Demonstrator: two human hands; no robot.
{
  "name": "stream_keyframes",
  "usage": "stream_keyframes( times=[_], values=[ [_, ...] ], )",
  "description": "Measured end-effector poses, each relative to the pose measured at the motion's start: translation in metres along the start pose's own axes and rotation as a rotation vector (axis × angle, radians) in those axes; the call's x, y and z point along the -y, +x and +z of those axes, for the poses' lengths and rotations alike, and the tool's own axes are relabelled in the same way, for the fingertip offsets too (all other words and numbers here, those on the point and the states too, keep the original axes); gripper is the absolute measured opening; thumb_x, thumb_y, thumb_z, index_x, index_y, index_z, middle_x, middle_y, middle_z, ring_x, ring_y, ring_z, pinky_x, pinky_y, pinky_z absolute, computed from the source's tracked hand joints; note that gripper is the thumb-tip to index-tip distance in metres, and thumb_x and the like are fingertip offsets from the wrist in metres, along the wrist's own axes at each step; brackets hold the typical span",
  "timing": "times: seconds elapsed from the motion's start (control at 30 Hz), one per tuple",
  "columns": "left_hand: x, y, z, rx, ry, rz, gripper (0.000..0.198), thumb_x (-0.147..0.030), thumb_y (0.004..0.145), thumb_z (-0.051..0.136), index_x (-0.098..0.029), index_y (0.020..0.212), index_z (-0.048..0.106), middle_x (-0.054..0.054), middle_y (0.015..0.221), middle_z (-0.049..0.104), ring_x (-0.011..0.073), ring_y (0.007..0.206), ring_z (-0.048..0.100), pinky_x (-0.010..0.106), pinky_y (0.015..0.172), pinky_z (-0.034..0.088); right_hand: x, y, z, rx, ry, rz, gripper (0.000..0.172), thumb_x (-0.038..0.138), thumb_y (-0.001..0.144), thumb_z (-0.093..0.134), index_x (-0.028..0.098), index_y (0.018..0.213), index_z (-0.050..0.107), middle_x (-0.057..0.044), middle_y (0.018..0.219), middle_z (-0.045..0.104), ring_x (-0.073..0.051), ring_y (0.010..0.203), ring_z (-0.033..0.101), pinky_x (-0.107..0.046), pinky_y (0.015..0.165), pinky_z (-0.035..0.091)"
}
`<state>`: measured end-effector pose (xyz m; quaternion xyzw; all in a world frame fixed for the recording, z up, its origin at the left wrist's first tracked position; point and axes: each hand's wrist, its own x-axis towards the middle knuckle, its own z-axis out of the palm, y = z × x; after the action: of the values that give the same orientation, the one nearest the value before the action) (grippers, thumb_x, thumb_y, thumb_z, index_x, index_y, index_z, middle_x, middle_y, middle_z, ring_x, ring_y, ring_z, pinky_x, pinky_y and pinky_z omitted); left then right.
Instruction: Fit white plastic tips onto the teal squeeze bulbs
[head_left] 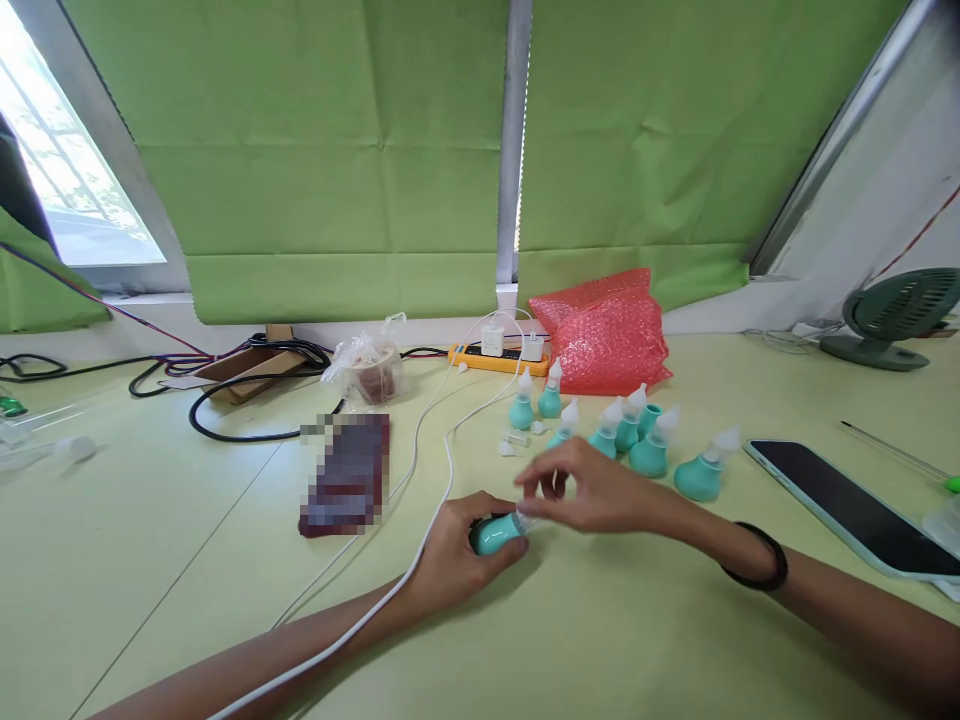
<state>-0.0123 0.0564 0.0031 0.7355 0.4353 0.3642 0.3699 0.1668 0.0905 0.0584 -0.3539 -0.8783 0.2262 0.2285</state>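
Observation:
My left hand (465,550) is wrapped around a teal squeeze-bulb nasal aspirator (496,535), which lies on its side with its clear end to the right. Above that end, my right hand (589,487) has its thumb and fingers closed on the clear nozzle (526,518); the fingers partly hide it. Several more teal aspirators with clear tips stand behind and beside my right hand, among them one (701,475) near the wrist. A teal bulb (649,418) in the group shows no tip. Small clear pieces (510,449) lie just beyond my fingers.
A white cable (420,540) runs over my left forearm to an orange power strip (499,361). Red bubble wrap (600,335) lies behind the aspirators. A phone (847,500) is at right, a dark pixelated item (349,475) at left. Farther back sit a bagged tape roll (373,375) and a fan (892,315).

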Motion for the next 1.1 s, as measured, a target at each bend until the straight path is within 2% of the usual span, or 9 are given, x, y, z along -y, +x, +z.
stream_keyframes(
  times=[0.1,0.2,0.27,0.43,0.67,0.77,0.87,1.0,1.1],
  values=[
    [0.002,-0.002,-0.001,-0.111,-0.05,-0.037,0.02,-0.031,0.066,0.06,-0.016,0.078,0.057,0.001,0.068,0.057,0.0138,0.061,0.051,0.021,0.054,0.037,-0.002,0.028,-0.015,-0.156,-0.367,-0.006,0.022,0.024,0.079,0.043,0.015,0.087,0.062,-0.005,0.077,0.063,-0.014,0.064,0.056,-0.025,0.061,0.041],
    [0.004,-0.001,-0.002,-0.172,-0.124,-0.042,0.019,-0.03,0.068,0.058,-0.017,0.08,0.052,-0.001,0.067,0.054,0.0118,0.06,0.048,0.02,0.053,0.035,-0.01,0.054,-0.014,0.064,-0.783,0.09,0.021,0.016,0.078,0.041,0.011,0.088,0.06,-0.011,0.083,0.061,-0.019,0.076,0.056,-0.026,0.063,0.039],
    [0.003,-0.001,-0.004,-0.177,-0.142,-0.033,0.017,-0.029,0.071,0.055,-0.017,0.082,0.051,-0.001,0.068,0.054,0.0119,0.062,0.047,0.02,0.055,0.035,-0.016,0.065,-0.006,0.155,-0.856,0.113,0.018,0.013,0.074,0.046,0.009,0.085,0.059,-0.014,0.085,0.06,-0.021,0.078,0.056,-0.025,0.06,0.038],
    [0.0,-0.002,-0.007,-0.172,-0.119,-0.027,0.014,-0.026,0.071,0.052,-0.016,0.08,0.055,-0.002,0.069,0.052,0.0119,0.062,0.045,0.02,0.055,0.033,-0.023,0.072,0.012,0.253,-0.868,0.107,0.02,0.013,0.067,0.052,0.011,0.085,0.059,-0.013,0.085,0.06,-0.022,0.074,0.057,-0.024,0.055,0.036],
    [0.0,-0.003,-0.006,-0.136,-0.076,-0.034,0.009,-0.024,0.071,0.051,-0.015,0.071,0.051,-0.004,0.06,0.045,0.0097,0.055,0.039,0.019,0.051,0.03,-0.028,0.062,0.006,0.261,-0.818,0.051,0.025,0.021,0.075,0.047,0.015,0.097,0.056,-0.011,0.093,0.058,-0.02,0.083,0.055,-0.024,0.061,0.035],
    [0.003,-0.002,-0.005,-0.131,-0.078,-0.059,0.006,-0.021,0.07,0.05,-0.015,0.068,0.049,-0.005,0.056,0.045,0.009,0.053,0.039,0.019,0.049,0.029,-0.033,0.06,0.01,0.291,-0.77,0.015,0.024,0.029,0.074,0.049,0.016,0.093,0.058,-0.008,0.088,0.059,-0.02,0.08,0.055,-0.024,0.059,0.035],
    [0.004,-0.002,-0.004,-0.137,-0.094,-0.063,0.005,-0.02,0.07,0.05,-0.015,0.068,0.049,-0.005,0.058,0.047,0.0092,0.054,0.042,0.018,0.05,0.031,-0.039,0.059,0.017,0.308,-0.732,-0.013,0.02,0.026,0.071,0.052,0.015,0.085,0.06,-0.008,0.081,0.06,-0.02,0.079,0.055,-0.024,0.058,0.034],
    [0.002,-0.002,-0.005,-0.149,-0.105,-0.04,0.013,-0.026,0.073,0.05,-0.014,0.079,0.052,-0.003,0.063,0.051,0.0106,0.058,0.046,0.02,0.054,0.035,-0.034,0.05,0.011,0.282,-0.694,-0.043,0.015,0.018,0.068,0.053,0.015,0.081,0.059,-0.007,0.083,0.06,-0.019,0.081,0.054,-0.023,0.061,0.034],
    [-0.001,-0.003,-0.006,-0.14,-0.077,-0.012,0.023,-0.032,0.075,0.049,-0.015,0.09,0.056,0.0,0.069,0.056,0.0124,0.064,0.049,0.021,0.058,0.038,-0.018,0.031,-0.002,0.175,-0.584,-0.047,0.014,0.017,0.068,0.052,0.014,0.08,0.057,-0.005,0.08,0.06,-0.016,0.076,0.053,-0.023,0.061,0.035]
  ],
)
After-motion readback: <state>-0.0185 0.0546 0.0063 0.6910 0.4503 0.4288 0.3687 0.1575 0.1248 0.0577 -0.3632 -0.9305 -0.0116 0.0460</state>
